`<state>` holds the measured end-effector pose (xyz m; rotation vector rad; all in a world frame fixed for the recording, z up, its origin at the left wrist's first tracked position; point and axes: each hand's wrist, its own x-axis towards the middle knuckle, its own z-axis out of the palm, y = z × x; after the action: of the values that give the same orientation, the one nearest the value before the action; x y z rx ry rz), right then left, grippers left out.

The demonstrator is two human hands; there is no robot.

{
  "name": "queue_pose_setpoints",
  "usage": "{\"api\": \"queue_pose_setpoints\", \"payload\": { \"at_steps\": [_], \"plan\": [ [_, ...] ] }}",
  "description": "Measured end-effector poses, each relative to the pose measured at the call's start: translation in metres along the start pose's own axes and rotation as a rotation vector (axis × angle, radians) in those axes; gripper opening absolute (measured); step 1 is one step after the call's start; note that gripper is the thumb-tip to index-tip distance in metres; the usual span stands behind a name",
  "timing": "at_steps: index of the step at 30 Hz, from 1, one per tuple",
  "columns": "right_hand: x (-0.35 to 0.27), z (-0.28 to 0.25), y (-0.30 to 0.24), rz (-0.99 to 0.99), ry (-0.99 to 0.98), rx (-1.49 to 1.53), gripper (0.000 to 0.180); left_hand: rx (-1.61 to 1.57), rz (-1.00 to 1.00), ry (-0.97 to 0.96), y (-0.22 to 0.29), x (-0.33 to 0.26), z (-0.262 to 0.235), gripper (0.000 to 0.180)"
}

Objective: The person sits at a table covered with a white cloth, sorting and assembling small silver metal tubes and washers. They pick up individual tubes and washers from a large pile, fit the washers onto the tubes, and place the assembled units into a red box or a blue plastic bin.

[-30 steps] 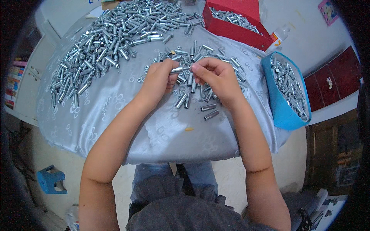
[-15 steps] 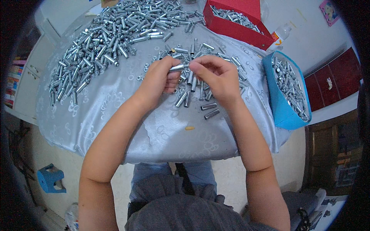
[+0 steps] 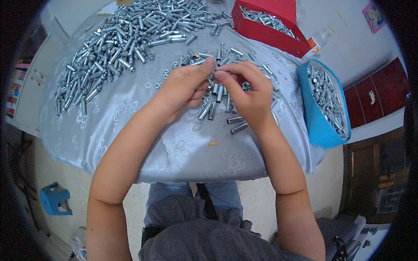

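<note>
My left hand (image 3: 185,89) is closed, its fingers curled round a silver expansion bolt that they now mostly hide. The thumb points up beside the fingertips of my right hand (image 3: 252,91). Thumb and forefinger of that right hand pinch at the bolt's end; the small part between them is too hidden to name. Beneath both hands lie loose metal sleeves (image 3: 216,90), bolts, nuts (image 3: 166,71) and washers on a shiny grey tablecloth (image 3: 183,161). Two sleeves (image 3: 239,128) lie nearer me, partly behind my right wrist.
A large heap of expansion bolts (image 3: 115,54) covers the far left of the table. At the back right stands a red box (image 3: 265,35) of bolts; a blue bin (image 3: 324,132) of them is at the right edge. A plastic bottle (image 3: 320,39) stands behind. A yellow scrap (image 3: 213,143) lies in front.
My left hand has turned so its thumb points up, and the bolt that showed between the hands is now mostly hidden. My right fingertips stay at its end.
</note>
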<state>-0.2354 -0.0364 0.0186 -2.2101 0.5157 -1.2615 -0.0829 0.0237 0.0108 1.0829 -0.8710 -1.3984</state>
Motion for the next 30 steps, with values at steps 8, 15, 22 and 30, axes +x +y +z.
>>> {"api": "queue_pose_setpoints", "payload": {
  "at_steps": [8,15,22,30],
  "plan": [
    [-0.003,0.007,-0.008,0.007,0.223,0.048,0.014,-0.149,-0.078,-0.092,0.015,-0.008,-0.008,0.028],
    [-0.013,0.018,0.005,-0.186,-0.210,-0.346,0.015,-0.420,0.022,0.095,0.019,0.000,-0.020,0.023],
    [-0.018,0.019,0.004,-0.092,-0.340,-0.385,0.014,-0.301,-0.008,0.143,0.013,0.001,-0.018,0.023],
    [-0.003,0.009,0.003,0.381,-0.207,0.246,0.016,-0.167,0.008,0.201,0.012,0.001,-0.013,0.025]
  ]
}}
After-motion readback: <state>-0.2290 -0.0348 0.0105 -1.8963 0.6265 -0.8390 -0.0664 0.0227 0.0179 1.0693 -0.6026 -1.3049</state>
